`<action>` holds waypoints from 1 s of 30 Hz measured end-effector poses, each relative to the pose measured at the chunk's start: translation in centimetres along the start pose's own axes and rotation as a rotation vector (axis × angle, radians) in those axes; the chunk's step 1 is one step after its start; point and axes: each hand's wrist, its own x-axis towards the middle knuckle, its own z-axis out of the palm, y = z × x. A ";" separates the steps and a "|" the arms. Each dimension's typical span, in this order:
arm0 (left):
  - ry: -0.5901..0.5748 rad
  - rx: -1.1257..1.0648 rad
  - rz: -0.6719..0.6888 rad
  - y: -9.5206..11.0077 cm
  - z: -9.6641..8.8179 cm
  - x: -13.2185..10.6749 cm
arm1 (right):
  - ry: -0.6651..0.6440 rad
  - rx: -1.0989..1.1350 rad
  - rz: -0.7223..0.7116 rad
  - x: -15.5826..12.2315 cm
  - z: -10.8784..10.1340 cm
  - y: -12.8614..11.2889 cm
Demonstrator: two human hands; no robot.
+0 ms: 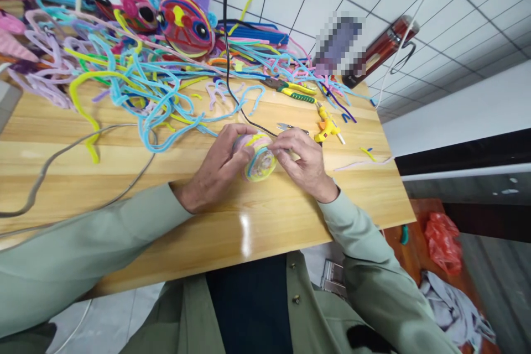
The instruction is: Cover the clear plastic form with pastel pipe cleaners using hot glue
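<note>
Over the near side of the worktop [215, 238] | round pastel fuzzy-stem piece [264, 164] is gripped by left hand [218, 165] | right hand [305, 163] is held at its edge, grip cannot be told | judged light, soft-surfaced, easily crushed; best held by the sides

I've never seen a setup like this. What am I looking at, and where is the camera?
There's no machine here, just a person's two bare hands. The single picture comes from a camera worn on the head, looking forward and down.

The left hand holds a small, round, colourful piece; the right hand has its fingertips at that piece's edge. Whether they pinch anything is too small to tell.

On the wooden table lie tangled fuzzy strands, pliers and a yellow glue gun. Towards the back sit two colourful animal-like heads.
</note>
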 end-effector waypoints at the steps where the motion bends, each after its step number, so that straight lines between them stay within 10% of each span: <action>1: -0.002 -0.002 -0.002 0.0 0.0 0.0 | 0.000 -0.003 0.004 0.0 0.0 -0.1; 30: 0.048 0.134 0.040 -0.6 0.4 0.5 | -0.041 -0.062 0.041 -0.2 -0.5 -0.9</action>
